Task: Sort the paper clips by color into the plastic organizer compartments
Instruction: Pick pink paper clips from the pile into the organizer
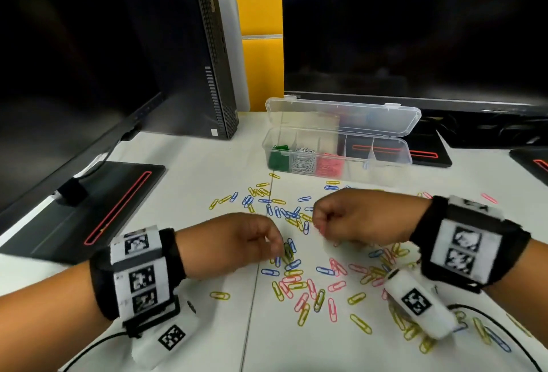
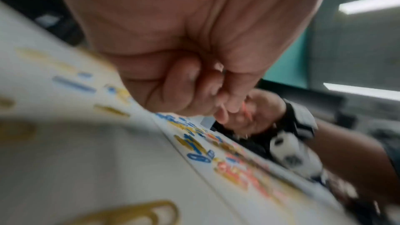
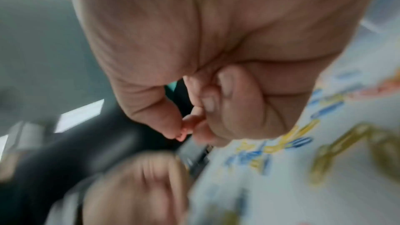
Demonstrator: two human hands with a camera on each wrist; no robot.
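closest in, loose yellow (image 1: pixel 359 323), pink (image 1: pixel 332 309) and blue (image 1: pixel 269 272) wire paper clips strewn over the white table (image 1: pixel 192 182) from its near edge to mid-depth, thickest toward the near right.

just beyond, left hand (image 1: pixel 237 242) low over the scatter, fingers curled, thumb and forefinger brought together on a dark green wire paper clip (image 1: pixel 287 250). long axis of that clip running near-to-far, tipped slightly; lying right at the fingertips, on their right side, among blue clips, so probably little reach needed, only a firm pinch and a lift. whether already off the surface: cannot tell.

right hand (image 1: pixel 360 219) a little farther back and to the right, balled up, thumb against forefinger; pink wire peeking out at the pinch in both wrist views, so apparently clamped on one or more pink clips, count hidden.

farthest, toward the far right edge, a clear plastic organizer box (image 1: pixel 391 161) with lid hinged open; green in the leftmost compartment, silver next, pink third, the rest to the right seemingly bare. green compartment lying forward and to the right of the left hand, nearer to it than to the right; pink compartment straight ahead of the right hand.
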